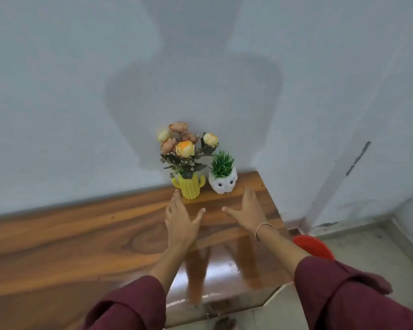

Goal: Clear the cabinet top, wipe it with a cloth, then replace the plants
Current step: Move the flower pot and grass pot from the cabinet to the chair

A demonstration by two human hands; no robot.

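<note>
A yellow cactus-shaped vase (pixel 189 186) with orange and cream artificial flowers stands at the back of the glossy wooden cabinet top (pixel 81 234), against the wall. Right beside it sits a white owl pot (pixel 223 182) holding a small green plant. My left hand (pixel 180 221) hovers open just in front of the yellow vase, fingertips close to its base. My right hand (pixel 249 210), with a thin bangle on the wrist, is open in front and to the right of the owl pot. Neither hand holds anything. No cloth is in view.
A pale blue wall runs behind the cabinet and turns a corner at the right. A red round object (pixel 312 246) lies beside the cabinet's right edge over the tiled floor (pixel 367 270). The cabinet's front right corner is cut at an angle.
</note>
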